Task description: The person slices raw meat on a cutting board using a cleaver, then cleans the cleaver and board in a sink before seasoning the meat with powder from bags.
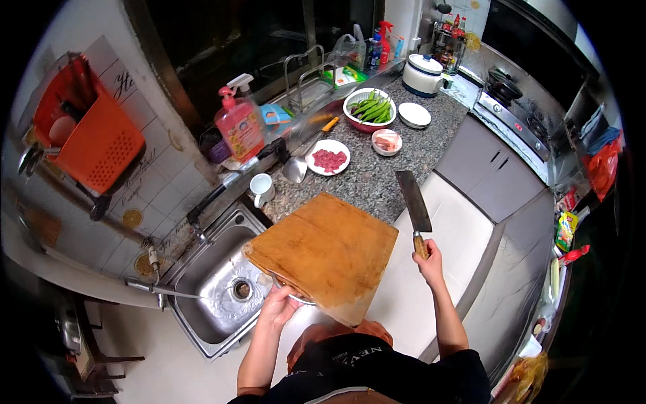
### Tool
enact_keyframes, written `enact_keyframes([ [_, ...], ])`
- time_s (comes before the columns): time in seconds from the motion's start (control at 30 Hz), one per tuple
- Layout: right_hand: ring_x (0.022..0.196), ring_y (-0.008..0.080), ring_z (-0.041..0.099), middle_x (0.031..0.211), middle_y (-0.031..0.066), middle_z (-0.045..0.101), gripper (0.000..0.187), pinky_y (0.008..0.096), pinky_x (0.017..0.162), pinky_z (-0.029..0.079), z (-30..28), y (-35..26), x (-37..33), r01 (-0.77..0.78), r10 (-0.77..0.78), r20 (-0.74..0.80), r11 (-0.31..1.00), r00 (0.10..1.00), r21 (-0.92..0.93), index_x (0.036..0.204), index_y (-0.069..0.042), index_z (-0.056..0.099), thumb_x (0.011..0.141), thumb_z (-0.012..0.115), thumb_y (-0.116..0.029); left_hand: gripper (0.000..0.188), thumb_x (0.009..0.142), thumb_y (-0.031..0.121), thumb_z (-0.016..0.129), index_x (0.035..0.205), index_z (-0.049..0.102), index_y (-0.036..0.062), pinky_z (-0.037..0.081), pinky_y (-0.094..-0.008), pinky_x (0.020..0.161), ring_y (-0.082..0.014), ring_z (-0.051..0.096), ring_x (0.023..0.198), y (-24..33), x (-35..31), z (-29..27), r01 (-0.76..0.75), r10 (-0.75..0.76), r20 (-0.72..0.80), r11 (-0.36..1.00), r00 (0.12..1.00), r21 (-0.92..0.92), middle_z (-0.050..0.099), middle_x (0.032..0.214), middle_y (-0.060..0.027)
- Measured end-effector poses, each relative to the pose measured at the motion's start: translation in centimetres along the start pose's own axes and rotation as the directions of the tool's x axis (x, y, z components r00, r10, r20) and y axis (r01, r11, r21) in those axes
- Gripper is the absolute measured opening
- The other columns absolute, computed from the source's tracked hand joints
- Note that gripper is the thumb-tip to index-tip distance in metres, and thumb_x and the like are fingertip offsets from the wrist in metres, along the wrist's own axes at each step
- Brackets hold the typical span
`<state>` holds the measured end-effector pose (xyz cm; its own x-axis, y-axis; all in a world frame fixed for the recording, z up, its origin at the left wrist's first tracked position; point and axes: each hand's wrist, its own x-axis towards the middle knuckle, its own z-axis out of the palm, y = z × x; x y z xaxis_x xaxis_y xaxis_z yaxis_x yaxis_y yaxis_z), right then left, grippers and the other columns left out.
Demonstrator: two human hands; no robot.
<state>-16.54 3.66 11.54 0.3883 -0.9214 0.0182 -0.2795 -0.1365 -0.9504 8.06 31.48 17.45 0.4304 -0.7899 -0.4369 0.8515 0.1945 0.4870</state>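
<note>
My left hand (278,307) is closed on the near-left edge of a wooden cutting board (323,252), which is tilted between the sink and my body. A curved pale rim peeks out under the board by those fingers; what it belongs to is hidden. In my right hand (428,261) is the wooden handle of a cleaver (414,205), its broad dark blade pointing up and away, to the right of the board and apart from it. Beyond the board, a white plate of cut red meat (329,159) stands on the counter, with a metal spatula (295,170) beside it.
The steel sink (232,232) lies left of the board, a white mug (262,188) at its far corner. Farther back are a bowl of green peppers (371,108), a small bowl of pale meat (387,142), stacked white plates (414,115), a white pot (423,73) and a pink pump bottle (239,124).
</note>
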Motion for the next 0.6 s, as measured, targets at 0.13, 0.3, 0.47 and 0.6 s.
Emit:
enact_keyframes([
  [0.13,0.059,0.0070,0.037,0.065,-0.0029,0.040,0.020,0.0211,0.054,0.033,-0.3,0.3,1.2,0.064,-0.063,0.041,0.998,0.997,-0.028,0.076,-0.006,0.044,0.064,0.059,-0.004,0.047,0.068,-0.010,0.041,0.112,0.038,0.0063,0.049,-0.0365,0.062,-0.0189,0.052,0.066,-1.1,4.7,-1.9,0.020,-0.014,-0.051,0.993,0.999,0.119,0.051,0.088,-0.0110],
  [0.3,0.060,0.0102,0.037,0.066,-0.0005,0.037,0.024,0.0230,0.055,0.034,2.4,1.3,2.2,0.151,-0.124,0.210,0.981,0.970,-0.118,0.076,-0.004,0.044,0.060,0.061,-0.003,0.054,0.071,-0.008,0.040,0.122,0.033,0.0076,0.048,-0.0310,0.058,-0.0200,0.052,0.065,-3.5,12.6,-9.5,0.049,0.155,-0.283,0.798,0.946,0.601,0.053,0.082,-0.0100],
  [0.47,0.063,0.0131,0.038,0.072,0.0036,0.036,0.023,0.0241,0.058,0.036,7.2,3.8,2.1,0.238,-0.177,0.420,0.966,0.890,-0.096,0.076,-0.002,0.045,0.058,0.059,0.001,0.040,0.071,0.011,0.053,0.111,0.049,0.0040,0.048,-0.0384,0.068,-0.0277,0.058,0.084,-3.9,15.8,-11.0,0.253,0.464,-0.297,0.156,0.835,0.955,0.060,0.090,-0.0186],
  [0.6,0.066,0.0199,0.040,0.072,0.0078,0.038,0.023,0.0289,0.062,0.037,10.8,3.6,0.7,0.241,-0.162,0.506,0.966,0.847,-0.095,0.076,-0.001,0.045,0.058,0.057,0.002,0.035,0.072,0.022,0.050,0.102,0.055,0.0056,0.046,-0.0423,0.073,-0.0347,0.056,0.087,-2.6,15.6,-8.9,0.351,0.451,-0.261,-0.127,0.853,0.928,0.058,0.090,-0.0217],
])
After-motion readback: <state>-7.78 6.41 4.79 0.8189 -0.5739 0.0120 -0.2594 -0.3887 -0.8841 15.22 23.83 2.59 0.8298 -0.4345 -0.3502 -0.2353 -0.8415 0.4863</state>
